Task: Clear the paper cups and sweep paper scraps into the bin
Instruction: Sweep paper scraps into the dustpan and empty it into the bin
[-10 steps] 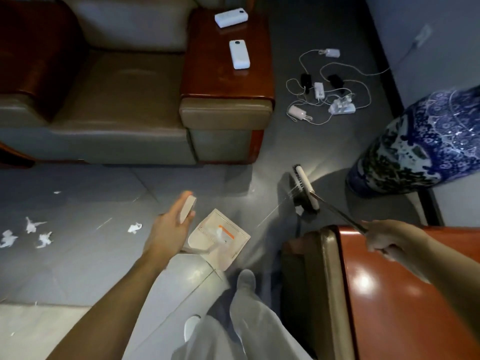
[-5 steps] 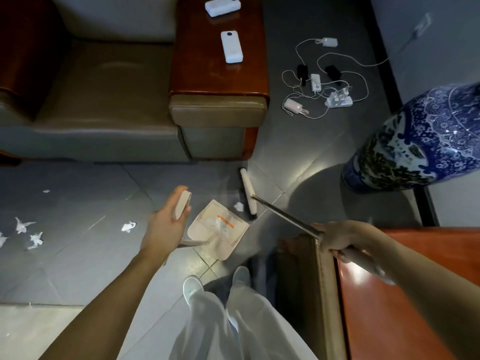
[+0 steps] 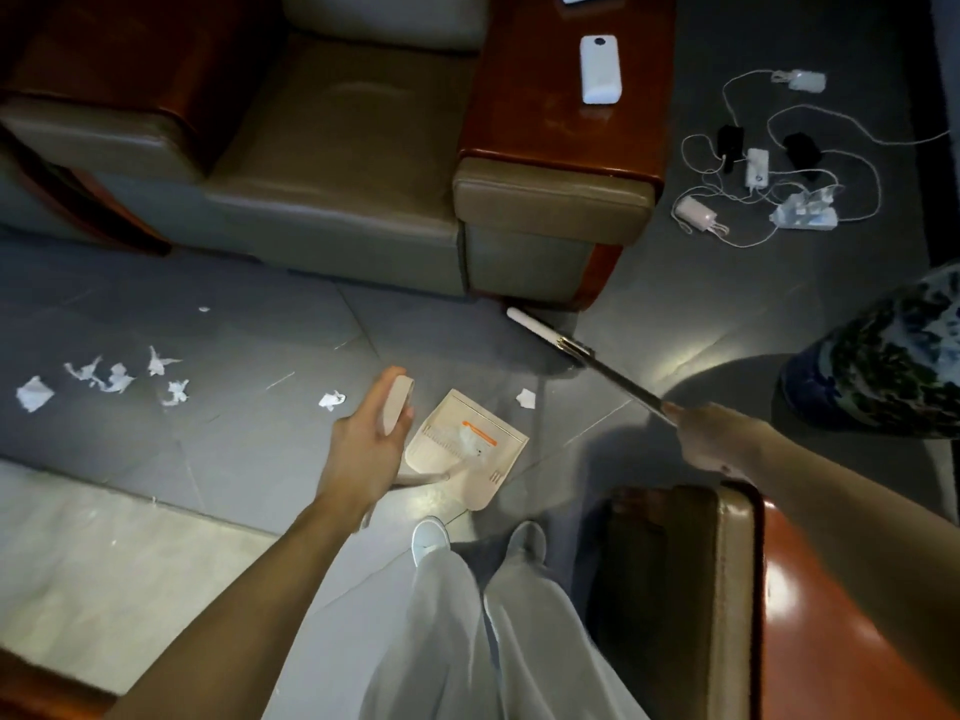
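Head: broom head (image 3: 535, 328) shifted to sofa (image 3: 519, 262) base; right hand (image 3: 711, 436) grips broom pole (image 3: 623, 380), left hand (image 3: 366, 452) dustpan handle (image 3: 397, 407).

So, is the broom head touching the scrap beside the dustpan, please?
Apart: the head view shows bare floor between the broom head and the scrap.

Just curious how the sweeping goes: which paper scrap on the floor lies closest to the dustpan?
The single scrap just beyond the dustpan's front edge, towards the broom. All other scraps lie left of the left hand, farther away.
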Action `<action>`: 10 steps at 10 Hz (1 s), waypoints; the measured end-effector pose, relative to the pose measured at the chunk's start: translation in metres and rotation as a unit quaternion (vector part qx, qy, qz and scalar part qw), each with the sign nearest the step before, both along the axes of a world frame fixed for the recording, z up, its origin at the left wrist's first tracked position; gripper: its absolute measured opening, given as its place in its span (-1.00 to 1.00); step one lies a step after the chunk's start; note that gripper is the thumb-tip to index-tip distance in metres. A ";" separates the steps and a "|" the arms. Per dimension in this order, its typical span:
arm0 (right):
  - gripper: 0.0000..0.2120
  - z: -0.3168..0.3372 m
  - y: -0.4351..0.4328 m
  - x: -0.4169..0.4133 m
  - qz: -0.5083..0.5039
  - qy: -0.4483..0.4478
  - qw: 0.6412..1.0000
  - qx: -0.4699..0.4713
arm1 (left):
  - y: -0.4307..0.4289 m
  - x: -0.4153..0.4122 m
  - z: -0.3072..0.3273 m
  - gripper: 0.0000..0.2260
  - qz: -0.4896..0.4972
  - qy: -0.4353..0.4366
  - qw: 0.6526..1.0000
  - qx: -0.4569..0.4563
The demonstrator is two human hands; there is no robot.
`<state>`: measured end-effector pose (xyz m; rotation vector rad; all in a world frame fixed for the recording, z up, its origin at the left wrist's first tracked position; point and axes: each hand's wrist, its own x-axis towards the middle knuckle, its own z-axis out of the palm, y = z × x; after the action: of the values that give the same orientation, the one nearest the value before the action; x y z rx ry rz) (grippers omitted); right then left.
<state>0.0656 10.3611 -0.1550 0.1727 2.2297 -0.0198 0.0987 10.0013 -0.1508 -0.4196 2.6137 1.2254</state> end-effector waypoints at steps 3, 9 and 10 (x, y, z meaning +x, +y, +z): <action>-0.30 0.017 -0.029 0.042 -0.169 -0.192 0.957 -0.136 | 0.005 -0.003 -0.001 -0.55 -0.010 0.021 1.000 -0.010; -0.29 0.102 -0.186 -0.034 0.108 -0.182 0.970 -0.124 | -0.139 0.066 0.019 -0.64 0.207 0.072 0.974 0.051; -0.27 0.096 -0.234 -0.060 0.151 -0.165 0.967 -0.120 | -0.166 0.077 0.017 -0.67 0.259 0.080 0.961 0.044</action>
<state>0.0051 10.1268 -0.0594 -0.2794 1.8803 -0.0883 0.1758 9.8348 -0.1338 -1.0829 2.6561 1.5769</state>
